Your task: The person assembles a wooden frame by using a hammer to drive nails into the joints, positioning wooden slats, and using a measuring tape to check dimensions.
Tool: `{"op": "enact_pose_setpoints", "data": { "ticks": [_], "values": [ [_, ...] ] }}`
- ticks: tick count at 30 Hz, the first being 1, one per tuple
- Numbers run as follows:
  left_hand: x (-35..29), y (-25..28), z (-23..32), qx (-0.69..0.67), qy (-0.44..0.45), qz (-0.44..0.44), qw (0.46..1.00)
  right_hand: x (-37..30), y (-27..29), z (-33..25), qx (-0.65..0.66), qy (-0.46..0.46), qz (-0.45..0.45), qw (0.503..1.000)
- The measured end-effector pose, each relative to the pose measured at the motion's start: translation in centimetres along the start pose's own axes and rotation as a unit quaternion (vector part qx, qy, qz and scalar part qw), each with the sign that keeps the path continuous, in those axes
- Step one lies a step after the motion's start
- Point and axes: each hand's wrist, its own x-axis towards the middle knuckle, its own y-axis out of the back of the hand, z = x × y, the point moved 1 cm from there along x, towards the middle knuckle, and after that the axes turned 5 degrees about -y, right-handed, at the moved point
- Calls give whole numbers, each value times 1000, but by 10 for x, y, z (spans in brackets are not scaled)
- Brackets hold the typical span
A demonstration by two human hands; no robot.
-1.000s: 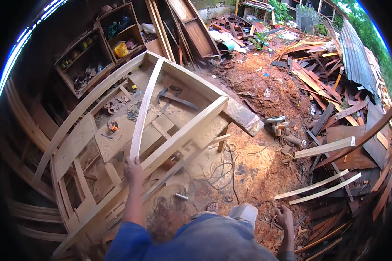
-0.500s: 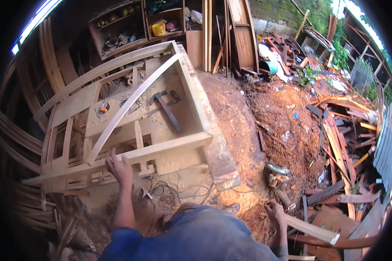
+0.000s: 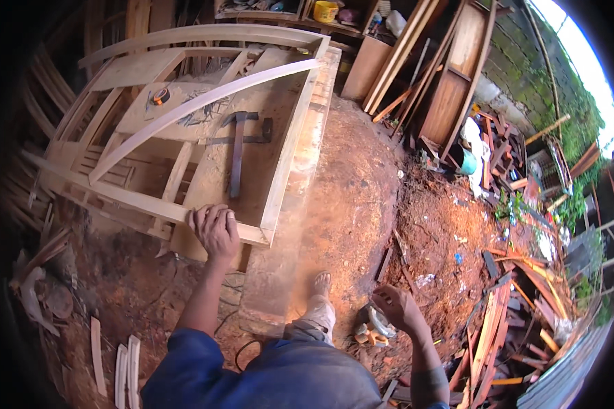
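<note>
My left hand (image 3: pixel 215 232) rests on the front rail of a large wooden frame (image 3: pixel 143 201), close to its near right corner, with the fingers curled over the edge. My right hand (image 3: pixel 397 307) hangs apart from everything, fingers loosely curled, with nothing seen in it. A thin curved wooden strip (image 3: pixel 205 100) lies slantwise across the frame. Inside, a hammer (image 3: pixel 237 153) lies on a dusty board beside a dark metal-and-wood tool (image 3: pixel 266 131). Scattered nails (image 3: pixel 208 110) and an orange-and-black tape measure (image 3: pixel 160 97) lie farther left.
A rough plank (image 3: pixel 273 283) runs under the frame's right side. My foot (image 3: pixel 322 283) stands on sawdust-covered ground. Pale wood offcuts (image 3: pixel 372 336) lie below my right hand. Scrap wood (image 3: pixel 491 327) is heaped at the right; tall boards (image 3: pixel 454 82) lean at the back.
My left hand has moved right along the front rail, its fingers now over it. My right hand has come forward, away from the pale board behind it. The view has turned rightward.
</note>
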Motion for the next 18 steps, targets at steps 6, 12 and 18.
{"op": "enact_pose_setpoints", "data": {
  "ticks": [6, 12, 18],
  "values": [
    [11, -6, 15, -7, 16, -40, 999, 97, 31, 104, -21, 58, -72, 995],
    [27, 3, 26, 15, 63, -112, 992, 188, 100, 152, -119, 18, -132, 984],
    [48, -25, 92, -44, 269, -40, 961, 351, 164, 157, -164, 115, -180, 963]
  ]
}}
